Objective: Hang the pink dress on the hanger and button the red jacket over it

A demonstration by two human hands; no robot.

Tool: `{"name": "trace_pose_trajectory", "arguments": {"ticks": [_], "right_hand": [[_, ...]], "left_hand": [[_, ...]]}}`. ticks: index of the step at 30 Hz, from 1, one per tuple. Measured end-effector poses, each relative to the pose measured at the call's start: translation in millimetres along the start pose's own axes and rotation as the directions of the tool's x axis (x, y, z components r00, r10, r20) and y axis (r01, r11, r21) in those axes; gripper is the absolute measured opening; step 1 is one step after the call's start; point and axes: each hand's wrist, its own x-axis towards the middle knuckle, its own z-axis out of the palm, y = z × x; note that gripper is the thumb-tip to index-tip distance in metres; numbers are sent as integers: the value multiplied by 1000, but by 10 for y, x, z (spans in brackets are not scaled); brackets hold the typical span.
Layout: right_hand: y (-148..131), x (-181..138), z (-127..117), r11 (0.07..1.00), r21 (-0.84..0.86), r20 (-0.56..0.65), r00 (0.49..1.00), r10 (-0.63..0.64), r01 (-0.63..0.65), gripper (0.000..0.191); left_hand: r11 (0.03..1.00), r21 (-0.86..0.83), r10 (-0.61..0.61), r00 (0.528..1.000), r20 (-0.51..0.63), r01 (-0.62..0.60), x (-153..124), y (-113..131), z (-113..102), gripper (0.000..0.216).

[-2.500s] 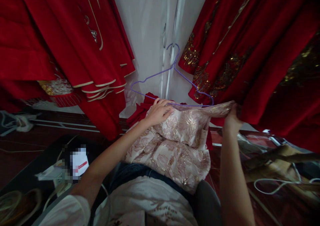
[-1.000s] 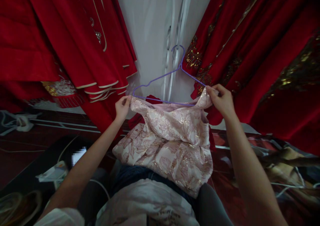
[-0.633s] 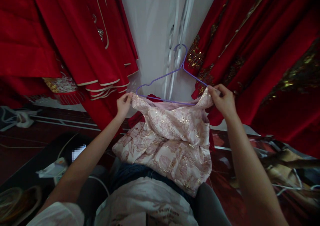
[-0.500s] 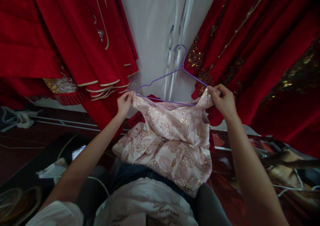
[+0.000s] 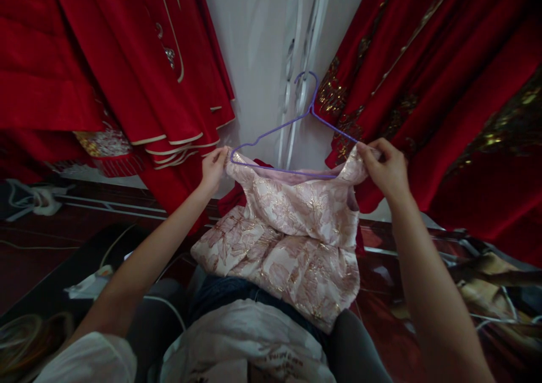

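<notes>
A pale pink dress (image 5: pixel 296 213) with a metallic floral pattern is spread before me, its skirt resting over my lap. Inside its neckline sits a purple hanger (image 5: pixel 282 127), hook upward. My left hand (image 5: pixel 215 165) pinches the dress at its left shoulder, beside the hanger's left end. With closed fingers, my right hand (image 5: pixel 385 165) grips the right shoulder, where the hanger's other end is covered by the cloth and fingers.
Red garments with gold trim (image 5: pixel 148 61) hang on the left; more red sequinned ones (image 5: pixel 423 89) hang on the right. Between them stands a white cabinet door (image 5: pixel 254 49) with metal handles. A dark surface holding a white object (image 5: pixel 91 284) and a cable lies at lower left.
Both hands have risen slightly, and my right hand has shifted a little to the right. The dress shoulders and hanger have moved up with them.
</notes>
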Motion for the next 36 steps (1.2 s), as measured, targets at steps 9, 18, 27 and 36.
{"name": "trace_pose_trajectory", "arguments": {"ticks": [9,18,27,36], "right_hand": [[3,10,-6,1000,-17,14,1000,7,-7,32],[8,22,-9,1000,0,28,1000,0,0,29],[131,6,119,994,92,81,995,54,-61,31],[192,-9,253,985,157,118,991,57,-76,31]], "left_hand": [[994,78,-70,996,-50,74,-161,-113,-266,43],[948,253,176,980,92,-194,66,248,26,38],[951,270,37,921,388,-152,344,635,218,47],[805,589,-154,933,326,-73,-7,-750,-234,28]]}}
